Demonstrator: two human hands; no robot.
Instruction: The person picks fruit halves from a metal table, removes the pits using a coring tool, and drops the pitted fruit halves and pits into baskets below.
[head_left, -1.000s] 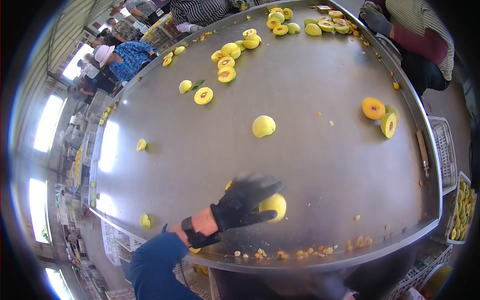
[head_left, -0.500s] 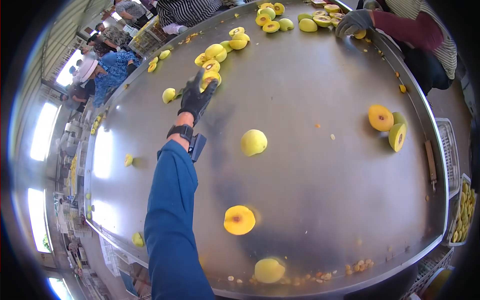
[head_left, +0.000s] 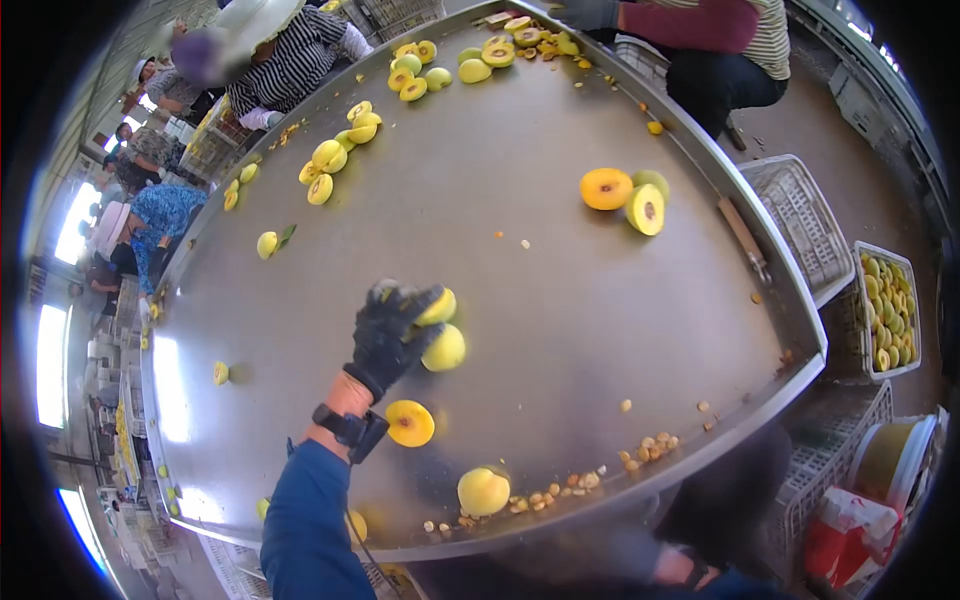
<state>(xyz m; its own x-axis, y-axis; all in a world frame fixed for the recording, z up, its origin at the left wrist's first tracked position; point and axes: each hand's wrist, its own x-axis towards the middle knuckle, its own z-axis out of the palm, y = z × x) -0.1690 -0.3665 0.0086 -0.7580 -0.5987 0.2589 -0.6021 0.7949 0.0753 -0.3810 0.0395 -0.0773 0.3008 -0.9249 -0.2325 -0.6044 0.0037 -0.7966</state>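
Observation:
My left hand (head_left: 385,335), in a black glove, is closed around a yellow-green peach (head_left: 437,306) over the metal table. Its thumb side touches or nearly touches a second peach (head_left: 445,348), which rests on the tabletop. Just below the wrist lies a peach half (head_left: 410,423), its cut orange face up. A pale peach (head_left: 483,492) sits near the front edge. My right hand (head_left: 605,540) is low at the front edge, dark and smeared by motion, so its fingers cannot be made out.
Peach halves (head_left: 328,155) lie in groups toward the far side. More halves (head_left: 606,188) and a wooden-handled tool (head_left: 742,238) are at the right. Loose pits (head_left: 655,447) line the front edge. Crates (head_left: 800,220) stand beyond the right rim. Co-workers (head_left: 290,70) work around the table.
My left hand has drawn back from the far peach group toward me with a peach in it. The view has turned right, and my right arm has come into sight at the bottom.

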